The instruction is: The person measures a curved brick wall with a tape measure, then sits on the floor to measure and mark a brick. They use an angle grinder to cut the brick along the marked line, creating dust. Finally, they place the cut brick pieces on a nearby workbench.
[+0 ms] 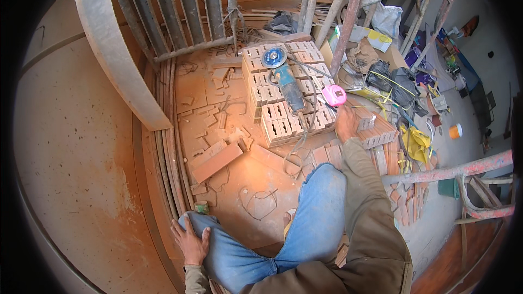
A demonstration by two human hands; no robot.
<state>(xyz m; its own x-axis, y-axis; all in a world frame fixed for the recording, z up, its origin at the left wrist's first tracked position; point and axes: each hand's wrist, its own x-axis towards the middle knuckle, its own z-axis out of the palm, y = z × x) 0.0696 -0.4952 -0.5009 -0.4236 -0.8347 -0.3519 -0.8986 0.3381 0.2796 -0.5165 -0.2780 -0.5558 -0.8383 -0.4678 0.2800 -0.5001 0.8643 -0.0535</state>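
Note:
My left hand (pixel 193 244) rests on my left knee, its fingers spread over the blue jeans (pixel 229 253). At the right side of a brick stack, my right hand (pixel 347 123) reaches forward with bent fingers. Its fingertips meet the lower edge of a pink tape measure (pixel 334 95) and are partly hidden. An angle grinder (pixel 290 88) with a blue disc (pixel 274 56) lies on top of the stacked hollow clay bricks (pixel 278 126), its cord trailing across them. More ribbed bricks (pixel 378 133) lie beside my right hand.
Cut bricks (pixel 218 162) and broken pieces lie on the dusty floor before me. Metal scaffold tubes (pixel 348 22) stand at the far right, with one bar (pixel 452 170) near my right arm. Bags and a yellow sack (pixel 417 144) clutter the right. A curved board (pixel 111 49) stands left.

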